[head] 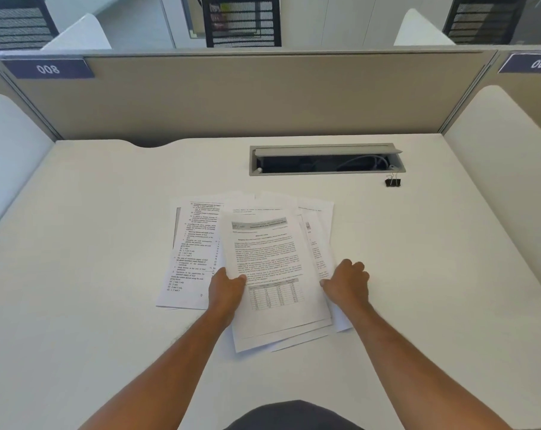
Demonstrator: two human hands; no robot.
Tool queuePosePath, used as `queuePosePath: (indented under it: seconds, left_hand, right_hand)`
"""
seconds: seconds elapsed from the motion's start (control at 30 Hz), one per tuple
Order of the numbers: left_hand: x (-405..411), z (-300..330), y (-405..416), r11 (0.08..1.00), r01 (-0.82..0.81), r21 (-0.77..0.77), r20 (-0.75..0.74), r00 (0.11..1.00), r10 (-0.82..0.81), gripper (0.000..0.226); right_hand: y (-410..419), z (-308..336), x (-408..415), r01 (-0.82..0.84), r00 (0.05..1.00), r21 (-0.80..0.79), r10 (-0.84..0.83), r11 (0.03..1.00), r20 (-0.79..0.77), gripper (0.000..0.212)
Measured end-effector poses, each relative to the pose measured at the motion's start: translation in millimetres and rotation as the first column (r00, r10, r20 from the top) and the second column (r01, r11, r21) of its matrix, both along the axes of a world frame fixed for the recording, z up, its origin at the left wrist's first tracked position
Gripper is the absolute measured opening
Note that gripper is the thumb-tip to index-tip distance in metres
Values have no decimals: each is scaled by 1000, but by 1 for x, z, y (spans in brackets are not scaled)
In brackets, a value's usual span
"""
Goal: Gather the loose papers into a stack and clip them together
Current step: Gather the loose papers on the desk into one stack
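Your left hand (227, 287) and right hand (346, 282) sit on opposite long edges of the top sheets in the paper pile (263, 268), which lies in the middle of the white tabletop (92, 228), right in front of you. The left grip is a pinch: thumb on the printed face, fingers tucked under the left edge. The right grip is much the same on the right edge, thumb on top and fingers curled beside and under the sheets; how many sheets either hand holds you cannot tell from here.

You are early in the job, by my judgement. The pile is only loosely gathered. The top sheets, the ones with a table printed near the bottom, are roughly aligned between your hands. Beneath them, one page (188, 256) sticks out well to the left, others fan out to the right and beyond the far edge, and corners show at the near edge too. None of it is squared.

The black binder clip (392, 182) stands untouched, well apart from the papers, toward the far right of the tabletop and just beside the open cable tray (326, 159).

What is left: pull the stray pages in, square the edges, then fetch the clip and fix it on.
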State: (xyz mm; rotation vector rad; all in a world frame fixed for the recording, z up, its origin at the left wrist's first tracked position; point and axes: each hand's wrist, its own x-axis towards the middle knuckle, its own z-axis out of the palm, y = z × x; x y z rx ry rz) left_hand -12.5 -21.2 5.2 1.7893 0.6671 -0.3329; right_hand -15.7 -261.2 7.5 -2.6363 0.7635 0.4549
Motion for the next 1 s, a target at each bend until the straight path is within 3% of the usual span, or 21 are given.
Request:
queuePosePath:
  seconds: [0.13,0.37,0.43,0.57,0.7,0.8,0.9,1.0]
  left_hand:
    - [1,1,-3,1000,2,6,-5,1000,-2,30]
    - [-2,2,-7,1000,19,7,13,1000,-19,30]
    - [-2,4,-8,1000,28,-2,27,999,-28,30]
    - [-1,8,-9,997,15,-79,49,999,-11,29]
    - [4,15,-8,974,12,-225,39,999,-4,30]
    - [6,20,-10,948,35,-316,38,999,-24,31]
    - [7,23,-14,931,83,-356,68,996,-63,38]
    - [6,26,-15,947,142,-287,110,987,-114,39]
  right_hand:
    - [-9,-4,6,28,999,112,-25,993,-28,51]
    - [-9,-1,5,12,999,224,-20,975,31,21]
    - [-13,7,7,52,992,372,-89,927,85,12]
    - [-30,24,14,47,955,614,-216,788,205,19]
    - [-48,40,15,126,908,856,-406,501,104,23]
    - [-48,45,10,138,908,926,-419,352,24,26]
    - [-38,47,2,137,937,937,-348,322,-18,21]
    - [-29,45,-4,138,940,912,-341,386,3,28]
